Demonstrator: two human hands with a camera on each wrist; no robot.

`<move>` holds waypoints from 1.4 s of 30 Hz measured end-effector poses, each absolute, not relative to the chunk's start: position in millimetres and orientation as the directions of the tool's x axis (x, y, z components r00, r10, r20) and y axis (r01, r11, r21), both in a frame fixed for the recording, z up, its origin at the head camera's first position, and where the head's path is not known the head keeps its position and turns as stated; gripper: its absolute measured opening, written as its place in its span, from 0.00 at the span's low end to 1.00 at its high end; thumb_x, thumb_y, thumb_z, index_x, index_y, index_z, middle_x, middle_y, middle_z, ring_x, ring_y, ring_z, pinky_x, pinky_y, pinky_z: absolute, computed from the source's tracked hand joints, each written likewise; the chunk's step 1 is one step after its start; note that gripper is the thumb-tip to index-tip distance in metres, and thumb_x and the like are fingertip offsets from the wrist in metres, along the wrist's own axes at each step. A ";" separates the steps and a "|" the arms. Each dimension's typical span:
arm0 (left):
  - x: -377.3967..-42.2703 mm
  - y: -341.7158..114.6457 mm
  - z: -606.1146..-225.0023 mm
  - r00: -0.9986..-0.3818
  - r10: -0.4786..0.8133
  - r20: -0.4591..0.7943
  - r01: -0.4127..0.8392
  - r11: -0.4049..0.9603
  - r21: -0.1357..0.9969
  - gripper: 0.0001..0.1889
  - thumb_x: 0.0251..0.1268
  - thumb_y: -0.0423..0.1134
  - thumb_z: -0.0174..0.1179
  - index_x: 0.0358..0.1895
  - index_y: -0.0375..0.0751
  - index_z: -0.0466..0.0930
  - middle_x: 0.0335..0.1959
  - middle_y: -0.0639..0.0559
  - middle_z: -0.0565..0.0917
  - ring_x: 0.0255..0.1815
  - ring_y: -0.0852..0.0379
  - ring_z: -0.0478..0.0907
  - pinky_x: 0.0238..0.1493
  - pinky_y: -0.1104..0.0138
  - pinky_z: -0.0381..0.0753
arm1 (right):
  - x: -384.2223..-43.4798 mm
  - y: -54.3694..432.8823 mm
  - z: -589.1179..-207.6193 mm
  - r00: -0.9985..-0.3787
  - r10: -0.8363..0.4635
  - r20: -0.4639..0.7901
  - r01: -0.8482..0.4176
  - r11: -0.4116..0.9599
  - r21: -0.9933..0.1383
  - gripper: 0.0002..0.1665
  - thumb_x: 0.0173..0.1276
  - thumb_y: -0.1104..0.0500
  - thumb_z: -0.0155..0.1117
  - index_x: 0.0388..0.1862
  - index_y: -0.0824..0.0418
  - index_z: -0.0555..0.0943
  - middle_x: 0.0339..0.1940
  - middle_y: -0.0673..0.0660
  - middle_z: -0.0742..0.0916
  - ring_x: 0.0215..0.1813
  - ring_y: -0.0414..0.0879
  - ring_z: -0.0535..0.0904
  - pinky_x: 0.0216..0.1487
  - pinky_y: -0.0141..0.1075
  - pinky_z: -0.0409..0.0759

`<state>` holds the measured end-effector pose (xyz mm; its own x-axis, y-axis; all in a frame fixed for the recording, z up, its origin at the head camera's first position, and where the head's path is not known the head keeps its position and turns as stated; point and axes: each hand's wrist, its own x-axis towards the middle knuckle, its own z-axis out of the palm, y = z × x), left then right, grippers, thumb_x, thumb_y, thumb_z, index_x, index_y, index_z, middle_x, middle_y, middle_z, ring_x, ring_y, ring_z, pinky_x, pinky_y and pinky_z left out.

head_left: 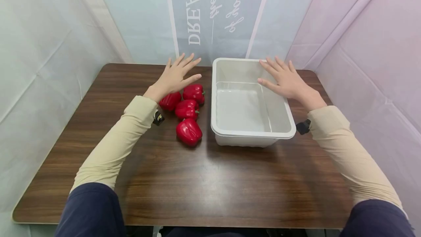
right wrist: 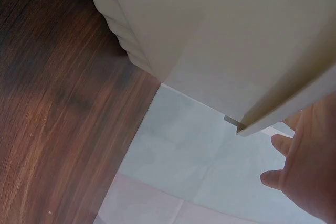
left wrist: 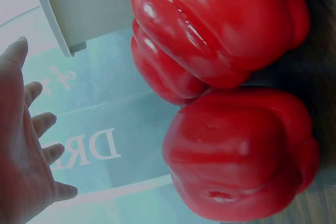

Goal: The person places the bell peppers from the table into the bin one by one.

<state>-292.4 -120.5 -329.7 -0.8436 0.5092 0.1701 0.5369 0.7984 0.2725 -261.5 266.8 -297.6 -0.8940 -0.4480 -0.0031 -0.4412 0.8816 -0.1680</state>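
Note:
My left hand [head_left: 175,76], fingers spread and straight, hovers over the far end of a group of red bell peppers [head_left: 186,109]. In the left wrist view the fingers hold nothing, and glossy peppers [left wrist: 241,153] fill the right side. My right hand [head_left: 284,79] is spread above the right rim of a pale grey plastic bin [head_left: 241,111], palm down and holding nothing. The bin's inside shows bare walls and floor. From the right wrist, the bin's outer wall [right wrist: 210,40] and lip appear beside the fingers.
A dark wooden table [head_left: 210,185] carries the bin and peppers, which sit left of the bin. Behind its far edge hangs a light blue printed curtain [head_left: 217,17]; pale cloth walls [head_left: 39,46] enclose both sides.

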 end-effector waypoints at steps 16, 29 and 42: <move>-284.8 -137.0 -342.2 -0.858 0.495 0.138 0.513 0.809 0.287 0.35 0.64 0.67 0.39 0.73 0.65 0.45 0.75 0.55 0.45 0.75 0.47 0.39 0.69 0.42 0.33 | -258.9 267.6 -302.5 -0.900 -0.434 -0.032 -0.419 0.884 -0.209 0.42 0.69 0.31 0.35 0.75 0.42 0.38 0.76 0.55 0.43 0.75 0.53 0.29 0.68 0.61 0.28; -281.2 -146.1 -352.8 -0.874 0.468 0.134 0.485 0.814 0.320 0.34 0.64 0.66 0.42 0.72 0.65 0.47 0.75 0.54 0.47 0.75 0.47 0.41 0.69 0.41 0.34 | -258.3 269.6 -306.2 -0.897 -0.440 -0.046 -0.421 0.880 -0.218 0.42 0.69 0.32 0.35 0.75 0.45 0.40 0.76 0.57 0.43 0.75 0.56 0.31 0.68 0.62 0.31; -278.0 -154.4 -360.1 -0.890 0.444 0.101 0.451 0.830 0.327 0.35 0.64 0.67 0.40 0.72 0.65 0.46 0.75 0.52 0.49 0.75 0.46 0.43 0.69 0.42 0.36 | -259.0 273.6 -308.5 -0.897 -0.436 -0.068 -0.411 0.882 -0.230 0.41 0.69 0.32 0.35 0.75 0.44 0.39 0.76 0.56 0.42 0.75 0.54 0.29 0.69 0.62 0.34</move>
